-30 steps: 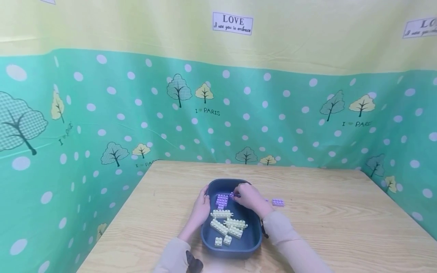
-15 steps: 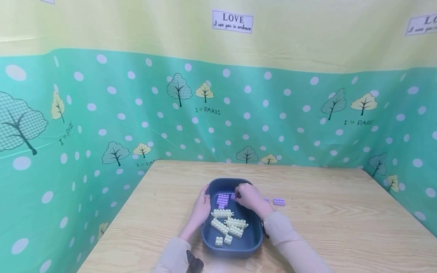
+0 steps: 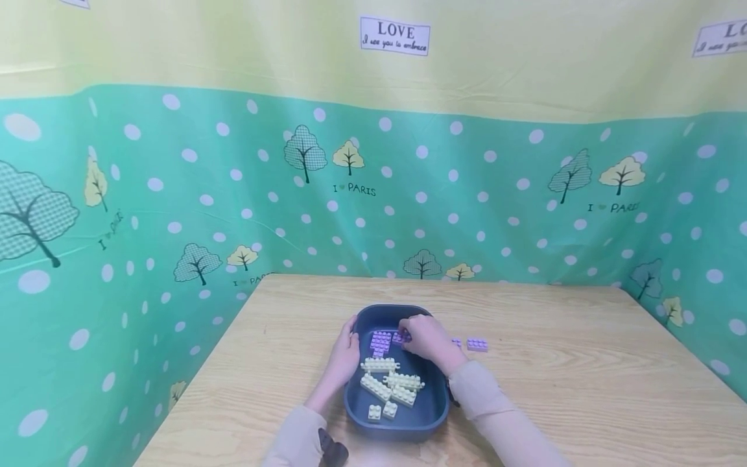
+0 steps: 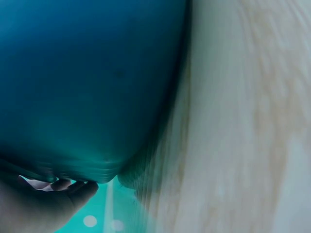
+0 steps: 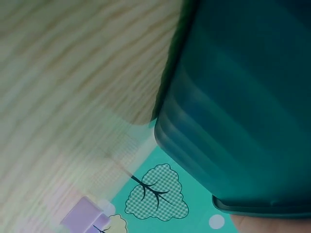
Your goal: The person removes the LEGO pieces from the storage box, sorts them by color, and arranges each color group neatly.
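A dark blue plastic tub (image 3: 428,415) sits on the table, with pale yellow toy bricks (image 3: 380,365) and a block of purple bricks (image 3: 381,342) inside. At its left wall my left hand (image 3: 343,355) grips the rim; in the left wrist view the fingers (image 4: 80,194) lie against the outer wall. My right hand (image 3: 428,337) reaches over the right rim and pinches a purple brick (image 3: 399,338) just right of the purple block. Its fingertips partly cover that brick. The right wrist view shows mostly the tub's outer wall (image 5: 243,121).
Two purple bricks lie on the wooden table (image 3: 554,363) right of the tub: one in full view (image 3: 476,345), the other partly behind the right wrist. A patterned green and yellow curtain (image 3: 496,194) hangs behind and at both sides.
The right fingers have shifted slightly, and more of the pinched purple brick shows, level beside the purple block. The left hand and the tub stay in place.
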Motion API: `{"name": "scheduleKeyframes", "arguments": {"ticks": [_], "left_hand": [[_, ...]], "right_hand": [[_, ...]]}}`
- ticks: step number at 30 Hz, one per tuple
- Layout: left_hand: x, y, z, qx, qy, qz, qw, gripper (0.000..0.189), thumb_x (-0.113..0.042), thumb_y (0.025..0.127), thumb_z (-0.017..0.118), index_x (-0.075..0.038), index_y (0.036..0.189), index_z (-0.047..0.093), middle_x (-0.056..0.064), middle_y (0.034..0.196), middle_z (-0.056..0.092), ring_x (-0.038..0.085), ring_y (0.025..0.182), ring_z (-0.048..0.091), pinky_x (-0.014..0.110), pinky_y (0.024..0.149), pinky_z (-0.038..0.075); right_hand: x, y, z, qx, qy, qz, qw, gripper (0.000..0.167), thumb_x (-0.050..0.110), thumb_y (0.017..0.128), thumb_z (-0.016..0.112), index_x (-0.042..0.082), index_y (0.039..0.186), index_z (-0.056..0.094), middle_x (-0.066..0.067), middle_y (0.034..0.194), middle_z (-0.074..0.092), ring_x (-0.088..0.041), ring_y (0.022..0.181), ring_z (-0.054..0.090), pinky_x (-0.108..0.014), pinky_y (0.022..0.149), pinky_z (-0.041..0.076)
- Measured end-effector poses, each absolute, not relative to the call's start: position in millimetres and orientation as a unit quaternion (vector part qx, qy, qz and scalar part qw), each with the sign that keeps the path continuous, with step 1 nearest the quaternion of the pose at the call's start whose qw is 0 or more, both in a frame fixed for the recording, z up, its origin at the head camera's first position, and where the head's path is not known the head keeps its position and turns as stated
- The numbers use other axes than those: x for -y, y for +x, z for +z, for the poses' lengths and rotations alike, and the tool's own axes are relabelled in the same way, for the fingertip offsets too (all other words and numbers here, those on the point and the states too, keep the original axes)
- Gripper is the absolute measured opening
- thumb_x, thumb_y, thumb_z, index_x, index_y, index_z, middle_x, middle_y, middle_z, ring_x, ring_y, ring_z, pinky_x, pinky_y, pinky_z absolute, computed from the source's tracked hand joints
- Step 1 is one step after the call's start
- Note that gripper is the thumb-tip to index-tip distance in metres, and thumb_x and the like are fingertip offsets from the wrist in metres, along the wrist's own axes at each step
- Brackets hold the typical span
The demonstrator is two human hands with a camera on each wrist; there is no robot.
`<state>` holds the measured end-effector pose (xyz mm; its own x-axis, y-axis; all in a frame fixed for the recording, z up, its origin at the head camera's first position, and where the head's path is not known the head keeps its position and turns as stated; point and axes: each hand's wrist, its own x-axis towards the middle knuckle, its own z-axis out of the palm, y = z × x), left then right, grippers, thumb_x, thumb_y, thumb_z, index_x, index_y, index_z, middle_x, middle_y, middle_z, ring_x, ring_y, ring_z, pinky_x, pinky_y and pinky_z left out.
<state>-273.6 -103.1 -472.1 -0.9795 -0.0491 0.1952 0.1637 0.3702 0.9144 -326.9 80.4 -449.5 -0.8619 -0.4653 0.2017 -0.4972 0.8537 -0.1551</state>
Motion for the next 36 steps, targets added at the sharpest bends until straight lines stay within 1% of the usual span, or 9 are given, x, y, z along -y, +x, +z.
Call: {"name": "scheduleKeyframes", "arguments": {"ticks": [6, 10, 15, 23, 27, 29, 31, 34, 36], "left_hand": [[103.0, -273.6, -471.9, 0.822, -0.033, -0.561, 0.092, 0.045, -0.004, 0.098, 0.032, 0.004, 0.143, 0.029, 0.03, 0.144, 0.034, 0.047, 0.129, 0.038, 0.057, 0.109, 0.031], [102.8, -273.5, -472.0, 0.823, -0.034, -0.559, 0.094, 0.045, -0.004, 0.098, 0.032, 0.005, 0.143, 0.029, 0.03, 0.144, 0.034, 0.047, 0.129, 0.038, 0.057, 0.109, 0.031], [102.9, -273.0, -471.9, 0.824, -0.036, -0.557, 0.095, 0.045, -0.004, 0.098, 0.032, 0.006, 0.143, 0.029, 0.03, 0.144, 0.034, 0.047, 0.128, 0.038, 0.057, 0.108, 0.032], [102.8, -272.2, -471.2, 0.822, -0.034, -0.562, 0.092, 0.046, -0.004, 0.098, 0.032, 0.005, 0.143, 0.028, 0.031, 0.143, 0.035, 0.047, 0.127, 0.039, 0.057, 0.108, 0.033], [103.0, -273.3, -471.5, 0.823, -0.032, -0.56, 0.092, 0.046, -0.004, 0.098, 0.032, 0.005, 0.143, 0.028, 0.031, 0.142, 0.035, 0.047, 0.127, 0.04, 0.057, 0.107, 0.033], [103.2, -274.0, -471.9, 0.824, -0.033, -0.559, 0.093, 0.046, -0.004, 0.098, 0.032, 0.005, 0.143, 0.028, 0.031, 0.142, 0.036, 0.047, 0.126, 0.04, 0.057, 0.107, 0.034], [103.0, -274.2, -472.2, 0.823, -0.033, -0.56, 0.094, 0.046, -0.004, 0.098, 0.032, 0.005, 0.143, 0.028, 0.031, 0.142, 0.036, 0.047, 0.126, 0.041, 0.057, 0.107, 0.034], [102.6, -273.5, -472.0, 0.821, -0.032, -0.562, 0.095, 0.046, -0.004, 0.098, 0.032, 0.005, 0.143, 0.028, 0.031, 0.143, 0.035, 0.047, 0.127, 0.04, 0.056, 0.108, 0.032], [102.6, -273.1, -471.5, 0.822, -0.031, -0.56, 0.097, 0.046, -0.004, 0.098, 0.032, 0.006, 0.143, 0.028, 0.031, 0.142, 0.035, 0.047, 0.127, 0.04, 0.056, 0.108, 0.032]], "right_hand": [[-80.5, -327.0, -450.1, 0.959, 0.247, 0.114, 0.08, 0.019, 0.016, 0.076, 0.077, 0.01, 0.093, 0.071, -0.005, 0.088, 0.07, -0.017, 0.081, 0.064, -0.034, 0.078, 0.056], [-81.1, -326.7, -450.6, 0.959, 0.238, 0.128, 0.083, 0.018, 0.016, 0.077, 0.076, 0.009, 0.092, 0.07, -0.004, 0.085, 0.067, -0.016, 0.077, 0.061, -0.032, 0.074, 0.055], [-82.2, -325.8, -450.3, 0.955, 0.242, 0.14, 0.095, 0.014, 0.017, 0.077, 0.075, 0.011, 0.089, 0.07, 0.0, 0.081, 0.062, -0.012, 0.073, 0.057, -0.03, 0.069, 0.054], [-84.0, -324.4, -449.1, 0.94, 0.261, 0.187, 0.112, 0.017, 0.019, 0.08, 0.073, 0.013, 0.096, 0.072, 0.001, 0.084, 0.065, -0.011, 0.078, 0.06, -0.03, 0.072, 0.054], [-84.2, -322.9, -447.6, 0.932, 0.26, 0.224, 0.115, 0.023, 0.019, 0.081, 0.072, 0.009, 0.102, 0.071, -0.003, 0.092, 0.067, -0.015, 0.085, 0.062, -0.034, 0.078, 0.055], [-84.4, -323.2, -447.8, 0.927, 0.264, 0.232, 0.128, 0.024, 0.019, 0.081, 0.072, 0.007, 0.102, 0.07, -0.006, 0.095, 0.068, -0.018, 0.088, 0.064, -0.035, 0.079, 0.055], [-84.7, -324.7, -449.6, 0.921, 0.273, 0.231, 0.154, 0.024, 0.018, 0.08, 0.074, 0.006, 0.1, 0.069, -0.007, 0.095, 0.069, -0.02, 0.088, 0.065, -0.035, 0.078, 0.056], [-85.5, -325.2, -450.5, 0.912, 0.282, 0.233, 0.187, 0.021, 0.018, 0.078, 0.075, 0.008, 0.096, 0.07, -0.005, 0.092, 0.069, -0.02, 0.086, 0.065, -0.035, 0.077, 0.056], [-85.9, -324.7, -449.8, 0.907, 0.286, 0.237, 0.198, 0.021, 0.019, 0.077, 0.076, 0.009, 0.095, 0.07, -0.003, 0.092, 0.069, -0.019, 0.086, 0.065, -0.034, 0.077, 0.056]]}}
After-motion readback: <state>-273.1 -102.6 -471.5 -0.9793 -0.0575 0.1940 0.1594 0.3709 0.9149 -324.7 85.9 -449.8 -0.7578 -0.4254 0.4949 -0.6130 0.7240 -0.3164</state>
